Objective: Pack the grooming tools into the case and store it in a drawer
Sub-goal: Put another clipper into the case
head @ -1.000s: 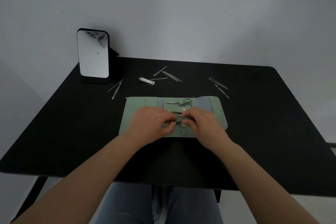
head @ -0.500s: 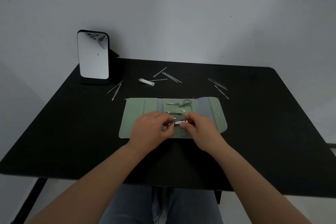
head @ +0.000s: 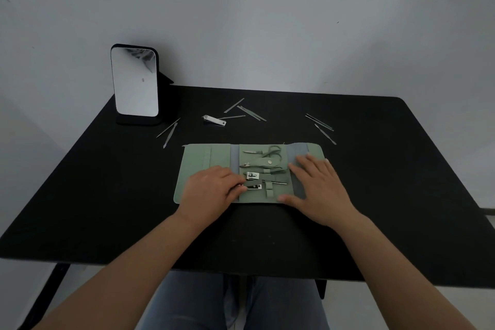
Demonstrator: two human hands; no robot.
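My left hand has its fingers curled, pinching the end of the lowest nail clipper in the open green case. My right hand lies flat, fingers spread, pressing the case's right flap. Scissors sit strapped in the middle panel. The case is mid-desk; another clipper and thin loose tools lie behind it, near a mirror.

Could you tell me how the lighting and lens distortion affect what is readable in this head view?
Head view: dim, flat light, so the thin loose tools barely stand out on the black table; the mirror is the brightest patch; wide-angle bending bows the table edges; the green case and both hands stay reasonably sharp.
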